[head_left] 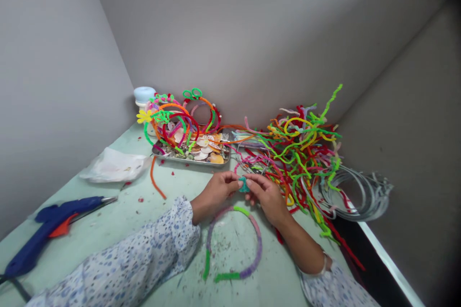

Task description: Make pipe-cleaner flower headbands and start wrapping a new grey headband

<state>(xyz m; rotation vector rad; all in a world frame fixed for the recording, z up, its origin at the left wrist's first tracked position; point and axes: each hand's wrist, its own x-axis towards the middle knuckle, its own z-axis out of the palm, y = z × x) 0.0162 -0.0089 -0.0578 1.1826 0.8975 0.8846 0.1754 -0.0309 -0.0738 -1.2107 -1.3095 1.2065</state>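
Note:
A small teal fuzzy piece (244, 184) is pinched between my two hands above the table's middle. My left hand (218, 192) grips its left side with thumb and fingertips. On the other side, my right hand (264, 195) holds it between thumb and forefinger, the remaining fingers curled. Just below my hands, a headband wrapped in purple, pink and green fuzzy stems (260, 244) lies on the table, its open ends toward me.
A metal tray (216, 163) of shells has colourful headbands on it. Tangled fuzzy stems (302, 153) pile up at right, beside coiled grey bands (374, 196). A blue glue gun (54, 225) and a white plastic bag (115, 165) lie left, on the pale green table (173, 278).

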